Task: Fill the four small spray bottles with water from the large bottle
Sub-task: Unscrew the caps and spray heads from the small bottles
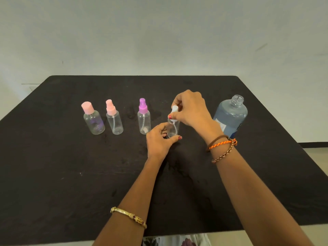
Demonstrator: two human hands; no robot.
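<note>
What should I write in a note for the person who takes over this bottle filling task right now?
Left hand holds the body of the white-topped spray bottle, upright on the black table.
Right hand pinches its white spray top, which sits on the neck.
The pink-capped bottle, the pink spray bottle and the purple spray bottle stand to the left, tops on, apparently empty.
The large bottle stands to the right, uncapped, holding water.
Done: nothing filled.
Left: open and fill all four.
</note>
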